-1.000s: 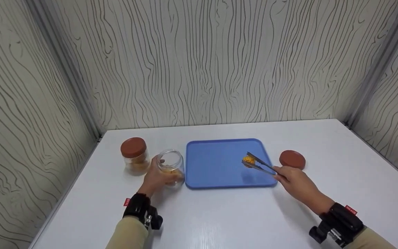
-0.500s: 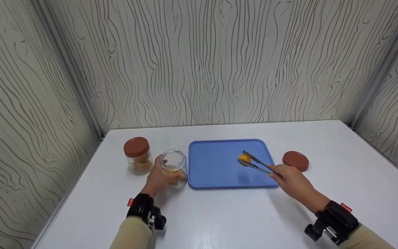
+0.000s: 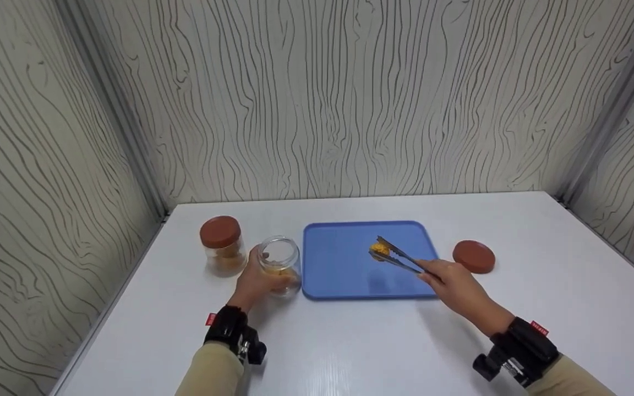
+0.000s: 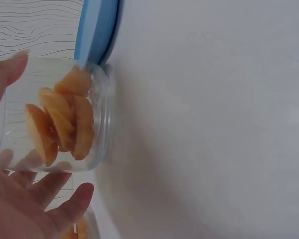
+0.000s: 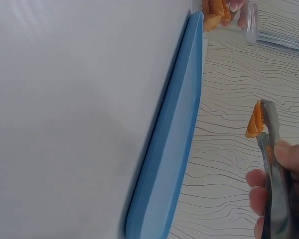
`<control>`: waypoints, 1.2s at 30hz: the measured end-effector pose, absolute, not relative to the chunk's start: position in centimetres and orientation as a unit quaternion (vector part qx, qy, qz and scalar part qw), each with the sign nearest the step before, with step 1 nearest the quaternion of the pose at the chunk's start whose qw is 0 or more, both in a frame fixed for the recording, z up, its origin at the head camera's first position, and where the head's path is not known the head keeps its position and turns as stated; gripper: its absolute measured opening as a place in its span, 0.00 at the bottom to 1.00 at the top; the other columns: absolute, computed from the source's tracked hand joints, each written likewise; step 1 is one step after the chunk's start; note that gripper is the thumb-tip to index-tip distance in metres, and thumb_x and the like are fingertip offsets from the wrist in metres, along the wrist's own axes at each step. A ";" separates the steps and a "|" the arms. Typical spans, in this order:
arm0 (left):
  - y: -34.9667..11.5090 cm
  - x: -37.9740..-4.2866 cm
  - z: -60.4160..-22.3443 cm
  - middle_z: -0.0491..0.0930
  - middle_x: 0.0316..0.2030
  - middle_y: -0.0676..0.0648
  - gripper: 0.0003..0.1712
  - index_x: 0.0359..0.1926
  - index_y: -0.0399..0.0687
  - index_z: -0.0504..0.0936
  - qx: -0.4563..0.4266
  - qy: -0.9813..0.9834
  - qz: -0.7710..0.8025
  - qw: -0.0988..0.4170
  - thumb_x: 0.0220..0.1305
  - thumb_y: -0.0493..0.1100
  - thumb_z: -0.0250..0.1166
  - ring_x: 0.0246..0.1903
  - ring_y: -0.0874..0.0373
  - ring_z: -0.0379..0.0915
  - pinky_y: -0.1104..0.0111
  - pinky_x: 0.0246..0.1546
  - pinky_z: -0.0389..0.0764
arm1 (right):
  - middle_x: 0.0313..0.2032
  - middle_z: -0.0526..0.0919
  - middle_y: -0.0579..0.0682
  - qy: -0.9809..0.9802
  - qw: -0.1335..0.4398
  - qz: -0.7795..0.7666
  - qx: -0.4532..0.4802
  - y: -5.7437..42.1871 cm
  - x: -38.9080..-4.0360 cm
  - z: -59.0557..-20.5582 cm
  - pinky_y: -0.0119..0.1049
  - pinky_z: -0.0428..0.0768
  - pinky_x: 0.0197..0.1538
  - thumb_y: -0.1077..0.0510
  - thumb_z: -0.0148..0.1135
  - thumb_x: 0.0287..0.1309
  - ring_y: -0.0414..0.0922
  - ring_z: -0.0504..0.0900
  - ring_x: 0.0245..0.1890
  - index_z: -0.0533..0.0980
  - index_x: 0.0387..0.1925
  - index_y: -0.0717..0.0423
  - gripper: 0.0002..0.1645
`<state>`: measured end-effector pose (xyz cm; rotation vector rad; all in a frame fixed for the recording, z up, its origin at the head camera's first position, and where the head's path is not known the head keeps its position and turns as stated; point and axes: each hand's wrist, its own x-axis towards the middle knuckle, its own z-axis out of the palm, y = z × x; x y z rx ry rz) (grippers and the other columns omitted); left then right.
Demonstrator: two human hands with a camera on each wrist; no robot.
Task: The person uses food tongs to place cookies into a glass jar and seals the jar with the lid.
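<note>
My left hand (image 3: 259,279) grips a clear, lidless jar (image 3: 279,250) that stands upright on the table at the tray's left edge. Several orange-yellow pieces (image 4: 62,117) lie at its bottom in the left wrist view. In my right hand (image 3: 452,283) I hold metal tongs (image 3: 403,259), thumb on one arm and fingers on the other. Their tips pinch one small orange piece (image 5: 256,121), ridged and yellow-orange. That piece hangs above the blue tray (image 3: 333,236), and a shadow falls on the tray below it.
A second jar (image 3: 223,253), with a brown-red lid and orange pieces inside, stands left of my left hand. A loose brown-red lid (image 3: 474,256) lies right of the tray. Wood-patterned walls (image 3: 317,110) border the white table (image 3: 339,341) at the back and sides.
The right hand has moved left over the tray, carrying the tongs and the orange piece towards the open jar. The left hand keeps its grip on the jar. The view has shifted slightly.
</note>
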<state>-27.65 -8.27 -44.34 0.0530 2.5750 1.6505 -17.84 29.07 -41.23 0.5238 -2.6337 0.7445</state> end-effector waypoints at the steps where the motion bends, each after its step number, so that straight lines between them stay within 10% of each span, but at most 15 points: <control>1: -8.3 -27.7 -44.3 0.66 0.64 0.35 0.63 0.72 0.41 0.53 0.022 0.841 0.539 0.039 0.39 0.44 0.81 0.62 0.42 0.63 0.48 0.64 0.61 | 0.37 0.84 0.56 -0.930 0.178 0.264 0.186 28.9 -17.9 -41.2 0.36 0.78 0.32 0.67 0.63 0.60 0.48 0.81 0.35 0.79 0.50 0.71 0.17; 36: -8.3 -28.0 -44.6 0.68 0.63 0.36 0.64 0.71 0.42 0.53 0.018 0.840 0.541 0.035 0.37 0.46 0.83 0.60 0.44 0.66 0.50 0.63 0.64 | 0.37 0.83 0.59 -0.907 0.171 0.298 0.246 23.7 -20.7 -39.7 0.42 0.79 0.37 0.67 0.59 0.63 0.53 0.82 0.38 0.77 0.52 0.74 0.17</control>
